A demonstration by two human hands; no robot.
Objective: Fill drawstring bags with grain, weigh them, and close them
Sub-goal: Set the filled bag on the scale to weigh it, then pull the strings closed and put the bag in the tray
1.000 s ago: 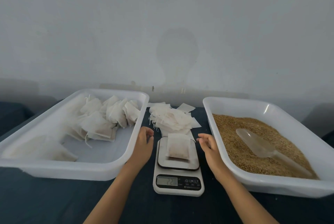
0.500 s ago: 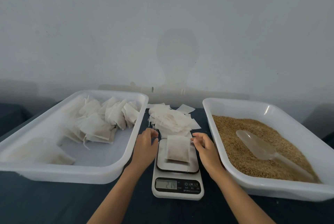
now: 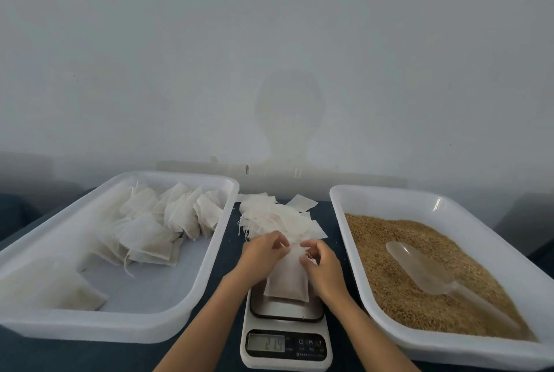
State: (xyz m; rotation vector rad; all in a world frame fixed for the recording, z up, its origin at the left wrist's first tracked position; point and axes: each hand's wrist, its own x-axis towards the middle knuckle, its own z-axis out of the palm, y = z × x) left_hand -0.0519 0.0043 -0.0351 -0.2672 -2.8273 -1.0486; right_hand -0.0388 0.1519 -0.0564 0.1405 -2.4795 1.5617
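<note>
Both hands have closed in from beside the scale [image 3: 284,326]: left hand [image 3: 262,254] and right hand [image 3: 322,266] pinch the filled bag [image 3: 286,280] at its top, its bottom resting on the platform. Dark tabletop [image 3: 230,239], pale wall [image 3: 269,56]; forearms converge.

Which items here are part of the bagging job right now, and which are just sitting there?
In use:
- bag, on the scale
- left hand and right hand, both at the bag's top
- scale readout, lit

Idle:
- scoop, lying in the grain tray
- empty bags, piled behind the scale
- filled bags in the left tray
</note>
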